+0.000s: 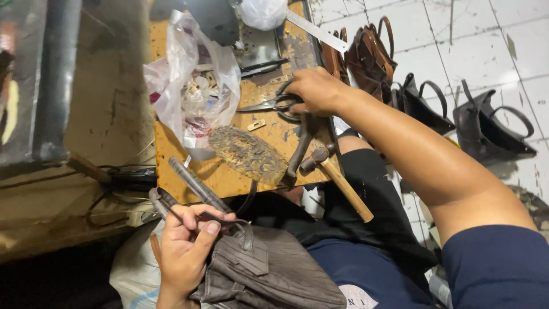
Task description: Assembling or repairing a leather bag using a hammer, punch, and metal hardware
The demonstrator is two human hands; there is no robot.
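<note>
Grey leather, a ribbed bag (pixel 269 274), lies in the person's lap, and the left hand (pixel 186 246) pinches its thin strap (pixel 220 217) between thumb and curled fingers just above it. The right hand (pixel 317 91) reaches across the worn wooden table (pixel 171 154) and closes round the handles of black scissors (pixel 271 104), whose blades point towards a clear plastic bag (pixel 191 86) holding small pale and reddish bits too blurred to tell apart. A hammer (pixel 337 177) and a rough oval block (pixel 249 154) lie near the table's edge, while dark and brown bags (pixel 486 126) stand open on the tiled floor (pixel 457 34) beside it.
</note>
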